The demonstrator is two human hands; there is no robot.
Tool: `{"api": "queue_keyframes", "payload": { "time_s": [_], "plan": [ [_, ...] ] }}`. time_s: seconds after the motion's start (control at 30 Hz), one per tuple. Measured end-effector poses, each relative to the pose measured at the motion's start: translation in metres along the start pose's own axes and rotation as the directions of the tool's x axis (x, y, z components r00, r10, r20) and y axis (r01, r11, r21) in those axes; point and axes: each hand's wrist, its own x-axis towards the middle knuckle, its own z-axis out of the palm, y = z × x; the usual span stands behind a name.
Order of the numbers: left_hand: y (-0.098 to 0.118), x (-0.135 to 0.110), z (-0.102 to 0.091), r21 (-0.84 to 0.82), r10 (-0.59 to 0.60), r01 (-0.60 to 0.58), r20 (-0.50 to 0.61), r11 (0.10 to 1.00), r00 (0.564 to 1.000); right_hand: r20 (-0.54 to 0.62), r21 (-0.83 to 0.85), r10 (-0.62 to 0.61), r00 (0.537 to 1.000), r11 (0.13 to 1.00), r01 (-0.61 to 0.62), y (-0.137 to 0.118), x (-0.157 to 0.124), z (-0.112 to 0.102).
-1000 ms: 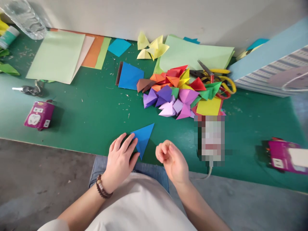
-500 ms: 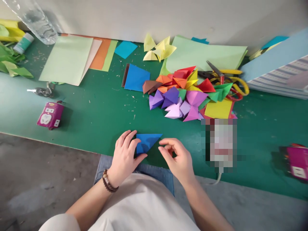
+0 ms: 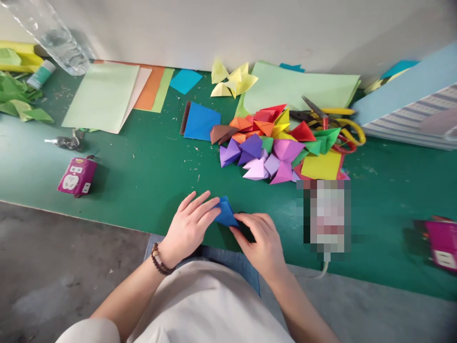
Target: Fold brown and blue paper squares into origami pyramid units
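Note:
A folded piece of blue paper point(image 3: 227, 213) is between my two hands at the near edge of the green table. My left hand point(image 3: 191, 224) holds its left side, with the fingers reaching over the paper and the thumb hidden. At the paper's lower right corner, my right hand point(image 3: 260, 238) pinches it between thumb and index finger. Farther back lie a stack of blue paper squares point(image 3: 203, 121) and a pile of folded paper pieces point(image 3: 254, 149) in several colours.
Scissors point(image 3: 321, 114) lie behind the pile, near a pale blue box point(image 3: 400, 107). Light green sheets point(image 3: 102, 95), a plastic bottle point(image 3: 59, 40) and a glue stick point(image 3: 41, 74) are along the back left. A purple socket block point(image 3: 77, 176) sits left; a blurred-out device point(image 3: 330, 214) sits right.
The blue triangle has turned and been folded smaller. My right hand has moved from beside the paper to gripping its corner, while my left fingers have shifted over its left side.

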Motion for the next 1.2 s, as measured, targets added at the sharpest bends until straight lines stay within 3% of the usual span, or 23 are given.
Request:
{"api": "queue_keyframes", "payload": {
  "time_s": [0.23, 0.37, 0.53, 0.67, 0.83, 1.0, 1.2],
  "plan": [
    [0.004, 0.003, 0.005, -0.032, -0.005, 0.000, -0.163, 0.999, 0.987, 0.078, 0.010, -0.031, 0.996, 1.000, 0.030, -0.001, -0.009, -0.003],
    [-0.005, -0.001, 0.001, -0.229, -0.031, -0.001, -0.135, 0.973, 0.990, 0.150, -0.055, -0.077, 0.986, 0.995, 0.086, 0.003, -0.009, -0.012],
    [-0.018, -0.007, 0.000, -0.468, -0.166, 0.114, -0.070, 0.877, 0.984, 0.065, -0.181, -0.184, 0.981, 0.965, 0.193, 0.000, -0.006, -0.018],
    [-0.024, -0.012, -0.004, -0.400, -0.064, 0.070, 0.029, 0.914, 0.998, 0.067, -0.231, -0.301, 0.951, 0.923, 0.309, -0.003, -0.001, -0.019],
    [-0.023, -0.016, -0.013, -0.242, 0.042, 0.001, 0.171, 0.970, 0.984, 0.108, -0.239, -0.353, 0.930, 0.898, 0.368, 0.004, 0.004, -0.019],
    [-0.019, -0.014, -0.008, -0.164, 0.028, 0.001, 0.173, 0.986, 0.984, 0.169, -0.163, -0.404, 0.899, 0.888, 0.430, 0.010, 0.009, -0.016],
    [-0.019, -0.012, -0.005, -0.130, 0.050, -0.026, 0.184, 0.991, 0.982, 0.169, -0.115, -0.378, 0.910, 0.910, 0.399, 0.009, 0.007, -0.011]
  ]
}}
